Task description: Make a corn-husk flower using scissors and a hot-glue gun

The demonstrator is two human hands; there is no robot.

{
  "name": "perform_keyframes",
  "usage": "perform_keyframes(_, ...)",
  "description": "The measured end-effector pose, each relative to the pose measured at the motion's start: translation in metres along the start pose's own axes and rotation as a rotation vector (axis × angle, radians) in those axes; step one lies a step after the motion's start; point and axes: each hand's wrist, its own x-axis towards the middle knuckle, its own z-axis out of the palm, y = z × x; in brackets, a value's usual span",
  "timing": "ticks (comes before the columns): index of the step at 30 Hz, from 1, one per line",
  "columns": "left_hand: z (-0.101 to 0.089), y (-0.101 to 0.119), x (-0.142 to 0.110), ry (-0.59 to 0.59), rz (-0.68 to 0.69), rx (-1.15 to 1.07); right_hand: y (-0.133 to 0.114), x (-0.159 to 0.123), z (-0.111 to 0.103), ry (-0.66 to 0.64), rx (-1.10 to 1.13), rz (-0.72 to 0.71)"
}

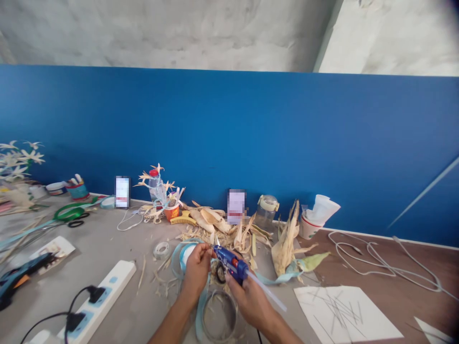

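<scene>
Left hand (198,263) pinches, its contents indiscernible, while the right hand (250,297) grips a glue gun (227,262).

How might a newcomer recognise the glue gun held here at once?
Below the long blue partition is a cluttered table. Over it, the right grip holds the glue gun. Its blue body and translucent rear stick set it apart from the pale husks behind.
</scene>
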Motion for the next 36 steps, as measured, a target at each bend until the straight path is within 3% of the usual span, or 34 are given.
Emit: perform_keyframes(36, -0.0019, 0.0005, 0.0029, 0.009, 0.017, 0.005, -0.0021, 0.0001, -0.0031, -0.052, -0.122, -0.008)
